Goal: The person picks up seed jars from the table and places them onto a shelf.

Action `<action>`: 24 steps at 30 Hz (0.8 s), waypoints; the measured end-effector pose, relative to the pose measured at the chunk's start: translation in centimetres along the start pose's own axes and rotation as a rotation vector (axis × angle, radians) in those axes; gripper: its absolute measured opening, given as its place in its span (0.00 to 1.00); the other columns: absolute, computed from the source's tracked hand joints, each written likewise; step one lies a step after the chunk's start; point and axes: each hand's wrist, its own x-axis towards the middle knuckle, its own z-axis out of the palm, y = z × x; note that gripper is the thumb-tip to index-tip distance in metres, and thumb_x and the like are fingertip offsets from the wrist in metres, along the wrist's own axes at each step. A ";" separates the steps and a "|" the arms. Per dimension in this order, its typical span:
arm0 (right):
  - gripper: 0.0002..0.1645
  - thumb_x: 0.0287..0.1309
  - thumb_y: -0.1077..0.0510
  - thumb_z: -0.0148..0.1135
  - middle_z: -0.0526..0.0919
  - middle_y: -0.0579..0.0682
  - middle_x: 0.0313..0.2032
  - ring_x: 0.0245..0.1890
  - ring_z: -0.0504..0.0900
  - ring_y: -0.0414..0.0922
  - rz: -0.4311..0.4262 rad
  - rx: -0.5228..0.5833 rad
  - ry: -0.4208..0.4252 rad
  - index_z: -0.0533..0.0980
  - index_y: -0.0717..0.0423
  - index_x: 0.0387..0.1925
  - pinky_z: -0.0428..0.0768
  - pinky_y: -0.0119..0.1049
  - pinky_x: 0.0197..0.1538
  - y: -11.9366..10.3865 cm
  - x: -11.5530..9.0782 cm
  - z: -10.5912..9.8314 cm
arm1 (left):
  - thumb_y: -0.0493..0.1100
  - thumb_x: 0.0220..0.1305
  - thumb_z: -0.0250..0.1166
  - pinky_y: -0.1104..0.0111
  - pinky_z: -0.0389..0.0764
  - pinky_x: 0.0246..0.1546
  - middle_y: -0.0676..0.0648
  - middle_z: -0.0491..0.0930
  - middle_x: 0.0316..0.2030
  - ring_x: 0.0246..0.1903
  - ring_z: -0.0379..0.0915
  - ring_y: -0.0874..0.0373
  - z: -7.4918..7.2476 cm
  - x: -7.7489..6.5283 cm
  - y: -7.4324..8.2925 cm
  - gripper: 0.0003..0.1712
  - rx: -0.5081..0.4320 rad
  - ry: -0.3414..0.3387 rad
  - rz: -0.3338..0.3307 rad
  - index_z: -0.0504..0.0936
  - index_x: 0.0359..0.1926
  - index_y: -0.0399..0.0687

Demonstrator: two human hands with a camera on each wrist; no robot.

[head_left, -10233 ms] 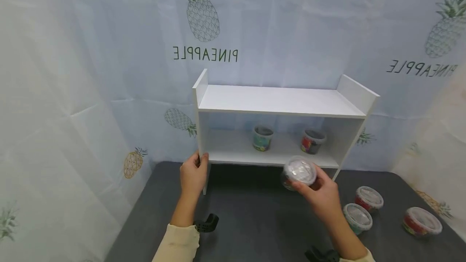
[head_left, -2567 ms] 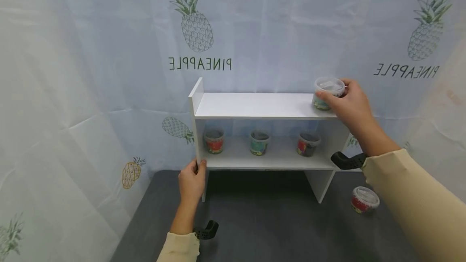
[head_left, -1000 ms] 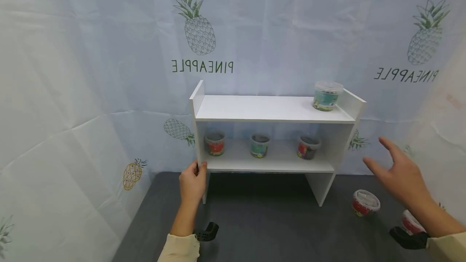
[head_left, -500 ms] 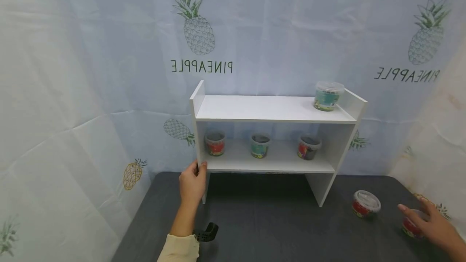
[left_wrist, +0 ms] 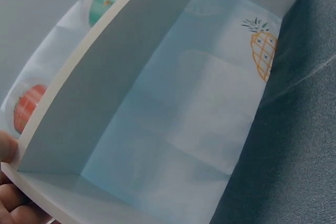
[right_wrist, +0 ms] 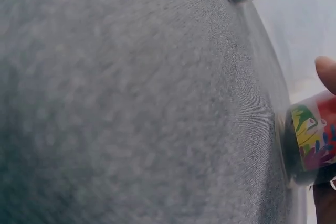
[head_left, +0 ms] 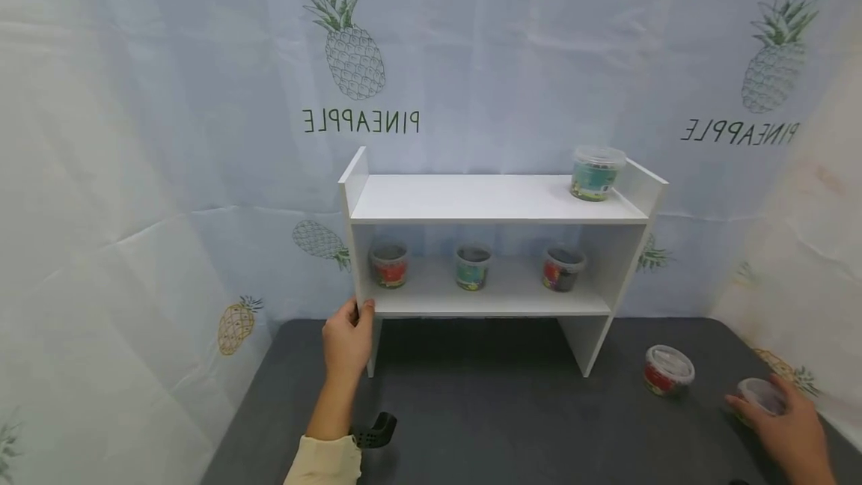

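Observation:
My left hand (head_left: pixel 347 343) grips the front edge of the left side panel of a white two-tier shelf (head_left: pixel 498 197), thumb in front and fingers curled behind. In the left wrist view its fingertips (left_wrist: pixel 16 208) show at the panel's corner. At the far right of the table my right hand (head_left: pixel 791 425) has thumb and fingers round a small lidded plastic tub (head_left: pixel 762 395). The right wrist view shows that tub's red and yellow label (right_wrist: pixel 315 135), with the thumb (right_wrist: pixel 326 74) at its side. A red-labelled lidded tub (head_left: pixel 668 370) stands left of this hand.
On the shelf's top board, at the right end, stands a green-labelled tub (head_left: pixel 596 173). The lower board bears a red tub (head_left: pixel 389 266), a green tub (head_left: pixel 473 267) and a red-and-dark tub (head_left: pixel 563 269). A pineapple-printed curtain (head_left: pixel 471 58) hangs behind the dark table (head_left: pixel 485 425).
A green tub was set on the top board's right end and let go. My right hand then moved down right to the far tub and closed round it. The left hand stays on the panel.

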 end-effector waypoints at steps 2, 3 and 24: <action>0.60 0.60 0.41 0.65 0.52 0.81 0.66 0.62 0.57 0.75 -0.003 0.012 0.003 0.43 0.71 0.74 0.63 0.68 0.57 0.0 0.1 0.1 | 0.51 0.71 0.59 0.51 0.82 0.41 0.40 0.86 0.46 0.43 0.84 0.48 -0.1 0.0 0.1 0.23 -0.002 -0.005 -0.003 0.82 0.56 0.40; 0.60 0.61 0.40 0.63 0.52 0.80 0.67 0.63 0.57 0.75 0.001 0.015 -0.002 0.43 0.70 0.74 0.62 0.68 0.58 0.0 0.1 0.1 | 0.51 0.71 0.59 0.51 0.82 0.41 0.40 0.86 0.46 0.43 0.84 0.48 -0.2 0.1 0.1 0.23 0.001 -0.003 -0.003 0.82 0.56 0.40; 0.62 0.60 0.32 0.54 0.38 0.68 0.76 0.74 0.44 0.66 0.273 0.313 0.062 0.34 0.61 0.77 0.50 0.62 0.71 0.5 -0.9 1.3 | 0.51 0.71 0.60 0.51 0.82 0.42 0.40 0.86 0.46 0.44 0.84 0.48 -0.1 0.0 0.2 0.22 -0.001 0.001 -0.027 0.83 0.55 0.40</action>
